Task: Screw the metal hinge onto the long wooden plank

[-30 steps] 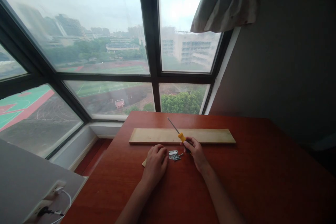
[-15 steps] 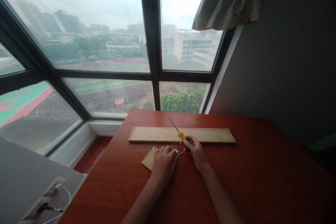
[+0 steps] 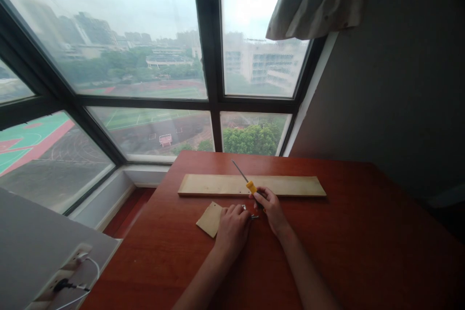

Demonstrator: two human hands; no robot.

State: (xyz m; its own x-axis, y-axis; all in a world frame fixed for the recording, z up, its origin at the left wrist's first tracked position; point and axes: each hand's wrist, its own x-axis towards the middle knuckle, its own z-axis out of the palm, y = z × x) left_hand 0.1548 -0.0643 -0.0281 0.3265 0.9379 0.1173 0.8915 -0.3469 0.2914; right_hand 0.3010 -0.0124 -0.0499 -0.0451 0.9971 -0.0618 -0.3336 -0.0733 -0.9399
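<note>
Reading from the left, we are seeing a small wooden piece (image 3: 210, 219) now lying uncovered on the red table (image 3: 363, 232), since our left hand (image 3: 232, 229) has been sliding rightward off it onto the metal hardware (image 3: 253, 216); its fingers are curling over those parts, though we cannot tell whether it is gripping 1. Our right hand (image 3: 271, 208) is clenching the yellow-handled screwdriver (image 3: 250, 186), its shaft crossing the long board (image 3: 250, 185).

I see a yellow-handled screwdriver (image 3: 250, 185) just below frame centre, shaft tilted toward the upper left over a long wooden plank (image 3: 225, 185); small metal hardware (image 3: 253, 215) lies just below it.
</note>
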